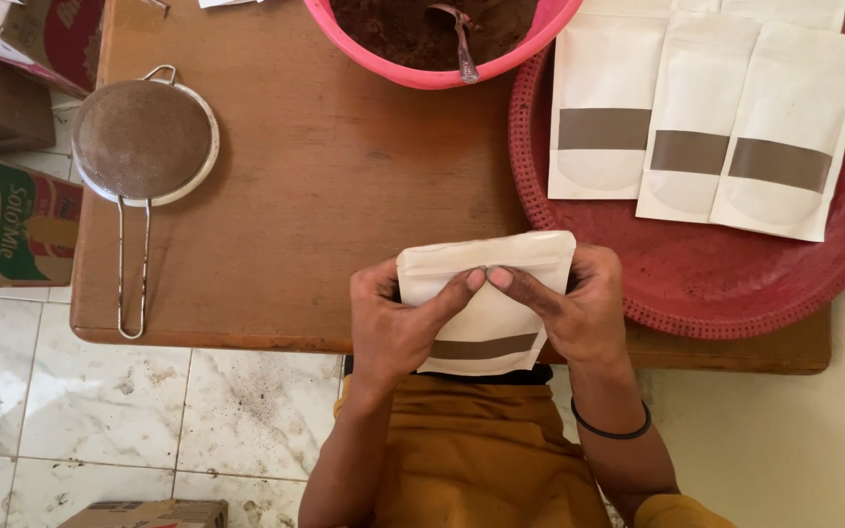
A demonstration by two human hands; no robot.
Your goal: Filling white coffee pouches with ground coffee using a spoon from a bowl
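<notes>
Your left hand (pixel 398 328) and right hand (pixel 579 308) are both clamped on a white paper stand-up pouch with a brown band (pixel 486 298), thumbs meeting at its top edge, over the near edge of the brown wooden bench (pixel 325 186). Far right, three more white pouches (pixel 696 112) lie on a round red woven tray (pixel 735 274). A pink plastic basin of brown powder (pixel 442 39) sits far centre; a round metal mesh sieve (pixel 144 142) lies left.
</notes>
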